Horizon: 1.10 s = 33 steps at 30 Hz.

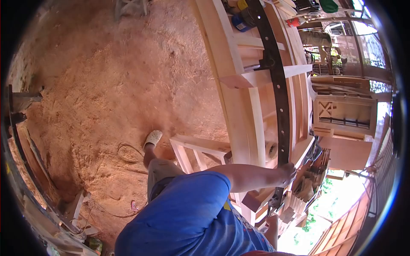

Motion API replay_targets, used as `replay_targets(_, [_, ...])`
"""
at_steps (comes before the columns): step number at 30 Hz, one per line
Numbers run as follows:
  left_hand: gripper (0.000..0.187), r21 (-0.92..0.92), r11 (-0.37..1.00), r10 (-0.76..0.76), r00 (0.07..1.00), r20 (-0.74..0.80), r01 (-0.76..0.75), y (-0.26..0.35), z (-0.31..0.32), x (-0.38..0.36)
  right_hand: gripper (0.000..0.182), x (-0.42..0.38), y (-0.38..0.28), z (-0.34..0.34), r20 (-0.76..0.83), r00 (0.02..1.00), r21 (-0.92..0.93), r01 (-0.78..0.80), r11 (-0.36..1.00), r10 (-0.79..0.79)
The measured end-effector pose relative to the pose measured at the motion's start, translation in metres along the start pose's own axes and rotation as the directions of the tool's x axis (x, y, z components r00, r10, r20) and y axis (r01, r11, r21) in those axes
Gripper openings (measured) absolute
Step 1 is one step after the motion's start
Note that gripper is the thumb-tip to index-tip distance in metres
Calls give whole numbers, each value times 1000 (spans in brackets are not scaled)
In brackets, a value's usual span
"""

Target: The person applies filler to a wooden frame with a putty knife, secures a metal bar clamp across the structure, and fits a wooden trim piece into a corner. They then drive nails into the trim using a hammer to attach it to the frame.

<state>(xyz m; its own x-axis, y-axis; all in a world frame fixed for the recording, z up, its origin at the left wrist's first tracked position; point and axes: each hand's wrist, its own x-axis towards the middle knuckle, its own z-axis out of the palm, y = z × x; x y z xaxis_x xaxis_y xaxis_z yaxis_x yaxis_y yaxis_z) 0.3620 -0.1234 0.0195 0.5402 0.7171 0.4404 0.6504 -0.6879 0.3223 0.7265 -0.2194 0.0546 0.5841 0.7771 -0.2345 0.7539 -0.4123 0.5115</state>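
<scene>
A long black bar clamp (277, 81) lies across a pale wooden frame (239, 85) on the right. My left hand (288, 170) reaches out from a blue sleeve and is closed on the lower part of the bar. My right hand (272, 221) is lower, just under the clamp's bottom end and beside the frame's edge. Little of it shows, so its fingers cannot be made out. Below me are my blue shirt (192, 217) and one leg, which ends in a white shoe (153, 138).
Sawdust covers the floor (106, 77), with a cable loop (128, 153) near my foot. A small wooden stand (194, 151) sits beside the frame. Timber scraps (47, 187) line the left edge. Wooden cabinets (344, 113) and stacked pieces stand at the right.
</scene>
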Motion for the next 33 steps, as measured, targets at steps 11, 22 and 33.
replay_targets(11, [27,-53,997,-44,996,76,48,-1,-4,3,56,14,6,11,59,997,-405,66,912,-46])
replay_targets(22, [20,-10,999,-52,980,-191,51,4,18,2,45,-47,-14,-17,52,969,-531,231,815,-241])
replay_targets(33, [21,-68,991,-117,993,-9,116,78,21,11,29,17,55,8,-46,793,-492,512,704,-608])
